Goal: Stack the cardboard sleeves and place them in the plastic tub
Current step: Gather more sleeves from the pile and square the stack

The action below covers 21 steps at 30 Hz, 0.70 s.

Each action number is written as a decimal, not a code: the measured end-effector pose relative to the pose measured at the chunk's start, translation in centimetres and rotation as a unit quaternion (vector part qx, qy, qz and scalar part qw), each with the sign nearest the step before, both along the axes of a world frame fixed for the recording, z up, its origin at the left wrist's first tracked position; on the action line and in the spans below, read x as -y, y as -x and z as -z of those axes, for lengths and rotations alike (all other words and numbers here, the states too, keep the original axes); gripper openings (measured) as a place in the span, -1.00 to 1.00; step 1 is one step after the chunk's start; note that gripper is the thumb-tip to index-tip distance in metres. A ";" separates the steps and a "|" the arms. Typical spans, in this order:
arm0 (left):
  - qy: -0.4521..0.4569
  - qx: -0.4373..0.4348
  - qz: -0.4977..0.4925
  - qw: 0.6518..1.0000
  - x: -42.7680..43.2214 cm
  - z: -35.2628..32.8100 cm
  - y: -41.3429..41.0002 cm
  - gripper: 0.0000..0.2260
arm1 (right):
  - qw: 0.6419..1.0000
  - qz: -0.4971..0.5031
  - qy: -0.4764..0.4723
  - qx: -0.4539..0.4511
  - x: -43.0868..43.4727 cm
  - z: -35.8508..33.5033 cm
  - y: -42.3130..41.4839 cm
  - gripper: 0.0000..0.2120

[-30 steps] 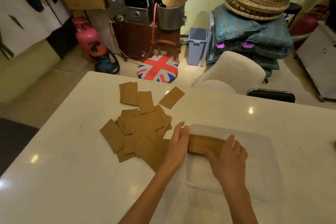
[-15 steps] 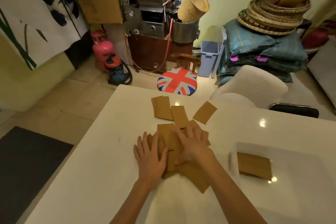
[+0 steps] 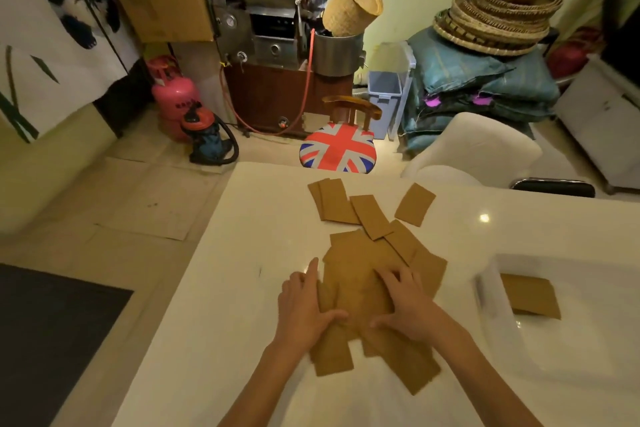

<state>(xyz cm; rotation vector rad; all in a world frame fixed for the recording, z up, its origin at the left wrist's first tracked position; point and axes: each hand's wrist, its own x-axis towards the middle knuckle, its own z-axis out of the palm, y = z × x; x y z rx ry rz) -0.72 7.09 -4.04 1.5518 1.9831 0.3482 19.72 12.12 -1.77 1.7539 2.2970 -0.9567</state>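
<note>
L hand (image 3: 304, 308) & R hand (image 3: 405, 302), fingers fairly flat & spread, press on loose cardboard sleeves (image 3: 356, 274) piled mid white table (image 3: 225, 288), w/ a small stack (image 3: 530, 295) inside plastic tub (image 3: 485, 291) at right.

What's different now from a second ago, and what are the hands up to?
Both hands let go of the stack of sleeves in the plastic tub and moved left to the loose sleeves on the table. The left hand now rests at the pile's left edge; the right hand presses on top. The stack stayed in the tub; the far sleeves lie as before.
</note>
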 end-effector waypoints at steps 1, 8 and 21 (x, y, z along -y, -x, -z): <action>0.025 0.024 0.006 0.999 0.0 -0.1 0.1 -0.06 | 1.000 0.012 0.009 -0.008 0.1 -0.1 0.0 -0.07; 0.121 0.221 0.057 0.966 0.2 -1.3 1.6 -0.25 | 0.977 0.104 0.060 -0.179 2.0 -0.7 1.0 -0.48; -0.023 0.301 0.034 0.953 1.9 -4.9 0.9 -0.59 | 0.959 0.075 0.040 -0.272 5.4 -3.2 -0.6 -0.40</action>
